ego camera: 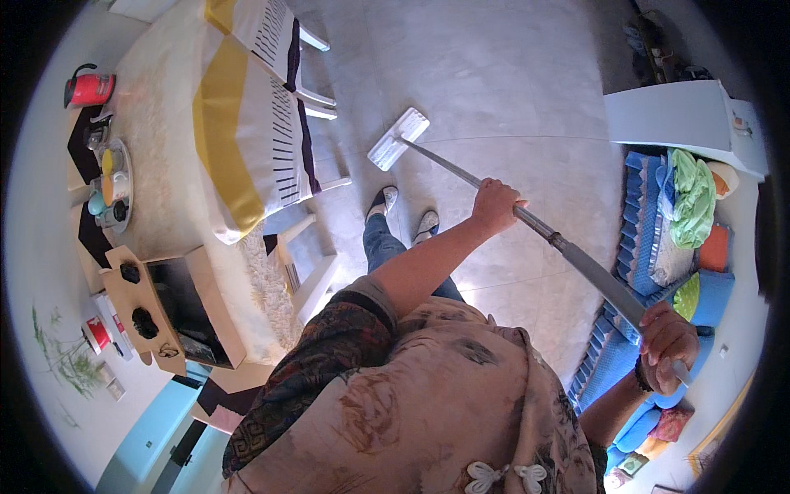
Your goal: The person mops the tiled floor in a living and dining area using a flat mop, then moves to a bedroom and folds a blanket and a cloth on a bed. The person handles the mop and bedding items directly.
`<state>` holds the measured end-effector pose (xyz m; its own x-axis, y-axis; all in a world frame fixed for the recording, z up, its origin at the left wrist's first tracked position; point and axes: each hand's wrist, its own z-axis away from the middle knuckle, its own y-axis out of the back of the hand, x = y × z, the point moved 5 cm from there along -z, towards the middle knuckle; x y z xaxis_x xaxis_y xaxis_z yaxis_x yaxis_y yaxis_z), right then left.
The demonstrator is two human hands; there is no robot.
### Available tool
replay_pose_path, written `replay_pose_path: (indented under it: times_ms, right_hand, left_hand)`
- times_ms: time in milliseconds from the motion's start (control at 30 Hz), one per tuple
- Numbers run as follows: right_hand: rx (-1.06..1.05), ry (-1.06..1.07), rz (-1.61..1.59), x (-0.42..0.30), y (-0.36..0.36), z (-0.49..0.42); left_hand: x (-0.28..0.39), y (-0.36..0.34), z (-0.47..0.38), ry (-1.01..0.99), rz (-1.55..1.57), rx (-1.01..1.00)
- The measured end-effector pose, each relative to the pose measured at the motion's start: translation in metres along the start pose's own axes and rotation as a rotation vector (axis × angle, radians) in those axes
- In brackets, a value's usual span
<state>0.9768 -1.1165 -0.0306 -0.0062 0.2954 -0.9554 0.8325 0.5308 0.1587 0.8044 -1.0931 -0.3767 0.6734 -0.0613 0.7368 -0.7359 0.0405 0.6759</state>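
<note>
A flat mop with a long metal pole (441,162) slants across the view, and both hands grip it. My left hand (495,207) wraps around the middle of the pole, with that arm stretched forward. Near the pole's upper end, my right hand (668,350) is closed around the grey grip (598,278); a dark bracelet circles that wrist. The mop's white rectangular head (399,139) rests on the grey floor (494,74), ahead of my shoes (426,223). The cleaning pad under the head is hidden.
At left stands a cloth-covered table (154,142) holding a red kettle (90,86), a tray of cups (128,185) and an opened cardboard box (213,309). Covered chairs (281,123) line its side. To the right are a blue-covered sofa (639,222) and a white cabinet (669,117).
</note>
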Motion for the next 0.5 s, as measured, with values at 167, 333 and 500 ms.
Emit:
replay_pose_path:
  times_ms: [167,333,500]
  right_hand:
    - [0.148,0.086,0.028,-0.012,-0.006,0.007]
    - [0.230,0.110,-0.022,0.028,-0.047,0.013]
    - [0.093,-0.026,-0.013,0.076,-0.088,0.039]
  left_hand:
    - [0.004,0.023,-0.005,-0.069,-0.111,-0.093]
    - [-0.057,0.048,-0.004,-0.052,-0.252,0.152]
    - [-0.110,0.020,0.002,0.072,-0.379,-0.066]
